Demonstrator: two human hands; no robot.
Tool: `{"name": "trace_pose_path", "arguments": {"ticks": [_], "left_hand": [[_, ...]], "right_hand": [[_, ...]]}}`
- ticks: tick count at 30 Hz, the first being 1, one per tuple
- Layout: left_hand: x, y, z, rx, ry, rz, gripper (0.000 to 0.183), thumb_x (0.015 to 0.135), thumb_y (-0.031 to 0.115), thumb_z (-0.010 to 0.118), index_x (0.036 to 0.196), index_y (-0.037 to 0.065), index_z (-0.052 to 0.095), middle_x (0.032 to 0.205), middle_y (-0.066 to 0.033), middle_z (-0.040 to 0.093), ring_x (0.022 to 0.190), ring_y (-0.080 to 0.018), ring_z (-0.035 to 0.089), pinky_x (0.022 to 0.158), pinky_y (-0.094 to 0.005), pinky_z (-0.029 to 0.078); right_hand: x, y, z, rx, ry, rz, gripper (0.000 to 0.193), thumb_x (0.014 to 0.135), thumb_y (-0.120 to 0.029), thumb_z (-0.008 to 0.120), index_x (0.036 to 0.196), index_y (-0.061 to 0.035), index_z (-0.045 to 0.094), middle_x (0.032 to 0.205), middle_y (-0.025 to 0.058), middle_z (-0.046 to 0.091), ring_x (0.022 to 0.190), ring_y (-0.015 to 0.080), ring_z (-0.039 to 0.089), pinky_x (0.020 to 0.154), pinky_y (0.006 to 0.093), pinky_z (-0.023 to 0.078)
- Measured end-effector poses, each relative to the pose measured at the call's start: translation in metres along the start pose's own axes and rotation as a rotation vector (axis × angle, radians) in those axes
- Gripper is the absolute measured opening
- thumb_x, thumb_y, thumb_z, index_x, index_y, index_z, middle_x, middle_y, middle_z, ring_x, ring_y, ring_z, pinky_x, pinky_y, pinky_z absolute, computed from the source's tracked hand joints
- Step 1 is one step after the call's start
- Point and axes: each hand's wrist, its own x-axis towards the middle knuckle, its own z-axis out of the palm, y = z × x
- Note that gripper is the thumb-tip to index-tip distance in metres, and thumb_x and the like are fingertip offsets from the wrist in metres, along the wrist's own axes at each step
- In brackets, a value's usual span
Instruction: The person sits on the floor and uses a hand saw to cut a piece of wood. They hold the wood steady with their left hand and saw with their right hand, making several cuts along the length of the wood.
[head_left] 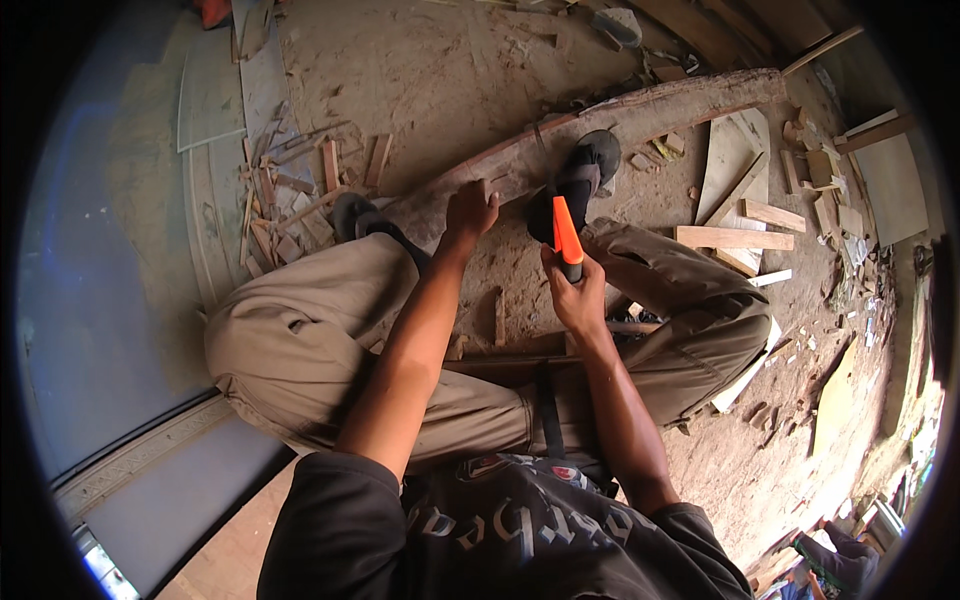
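Right hand [580, 292]: fingers wrapped round orange tool [566, 235]. Left hand [470, 212]: fingers curled by plank [690, 106], contents unclear. Plank: apparently unsevered, work unfinished.

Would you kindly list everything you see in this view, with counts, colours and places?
Orange-and-black tool: one, bright orange and dark, in the right hand
Long timber: one, brown, slanting past the feet to upper right
Wood offcuts: many, brown, heaped at left
Wooden strips: two, light tan, beyond the right knee
Large panel: one, tan-grey, far right
Blue-grey surface: count unclear, left edge
Ground: one, brown, beneath everything
Shoes: two, dark, beside the timber
Trousers: one pair, khaki, centre
T-shirt: one, black with print, bottom
Left hand: one, bare, at the timber, contact unclear
Right hand: one, bare, around the tool's dark end
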Motion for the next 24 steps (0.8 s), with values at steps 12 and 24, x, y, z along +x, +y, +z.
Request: {"name": "trace_pose_path", "arguments": {"ticks": [12,24], "left_hand": [[0.013,-0.054,-0.013,-0.198,0.263,0.108,0.079,0.084,0.033,0.064,0.147,0.013,0.023,0.153,-0.0137,0.024,0.14,-0.0338,0.025,0.109,-0.0559,0.026],[0.032,-0.096,0.01,0.12,0.22,0.079,0.091,0.081,0.047,0.065,0.149,0.012,0.016,0.155,-0.0155,0.017,0.142,-0.037,0.017,0.109,-0.0608,0.021]], "right_hand": [[-0.005,-0.001,0.004,-0.118,-0.106,0.084,0.027,0.087,-0.022,0.065,0.076,0.0017,0.058,0.055,0.0008,0.046,0.057,0.0052,0.041,0.05,0.0288,0.038],[-0.037,-0.009,0.027,-0.188,-0.305,0.194,0.017,0.082,-0.011,0.064,0.088,0.0047,0.063,0.058,0.0054,0.054,0.059,0.0064,0.047,0.054,0.0301,0.043]]}}
